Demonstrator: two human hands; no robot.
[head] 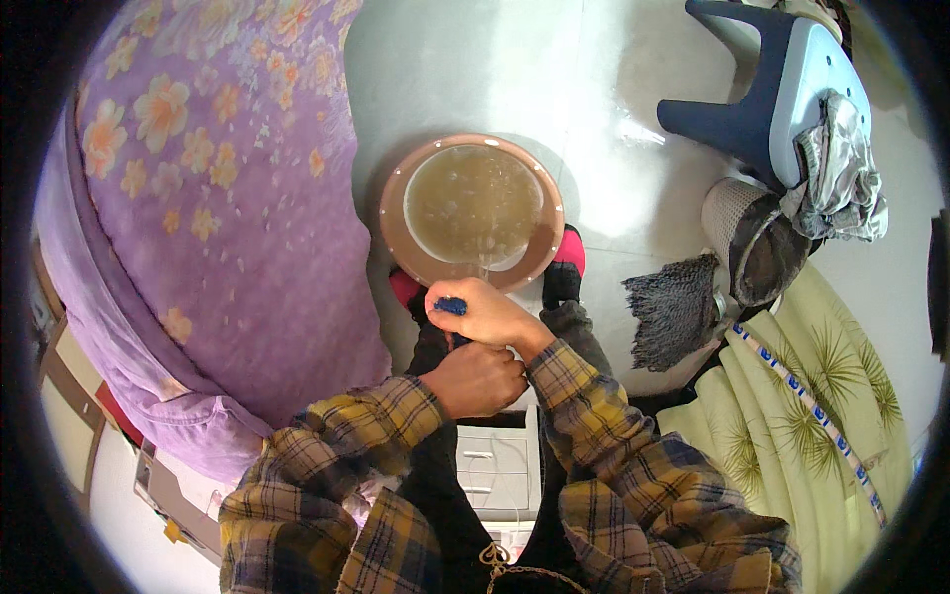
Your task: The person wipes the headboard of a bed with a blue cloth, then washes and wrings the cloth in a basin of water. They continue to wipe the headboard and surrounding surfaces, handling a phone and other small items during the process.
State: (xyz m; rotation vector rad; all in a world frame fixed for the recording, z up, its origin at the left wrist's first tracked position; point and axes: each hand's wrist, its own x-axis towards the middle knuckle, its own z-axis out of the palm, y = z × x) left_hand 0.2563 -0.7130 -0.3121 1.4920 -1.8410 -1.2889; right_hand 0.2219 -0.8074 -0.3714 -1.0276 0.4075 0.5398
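Note:
A dark blue wet cloth (450, 305) is bunched up inside my two closed hands, with only small bits of it showing. My right hand (486, 315) grips its upper part, and a blue end pokes out by the thumb. Just below and touching it, my left hand (475, 380) is a fist around the lower part, which is mostly hidden. Both hands are at the near rim of a brown plastic basin (395, 215) on the floor. Murky water (475, 200) partly fills the basin. A thin trickle seems to run down into it near my right hand.
A bed with a purple flowered cover (282, 297) stands on the left. To the right are a blue stool (787, 111) with a grey garment (839, 171), a waste bin (768, 245), a grey mop head (675, 312) with its patterned pole (809, 405), and a green curtain (839, 341).

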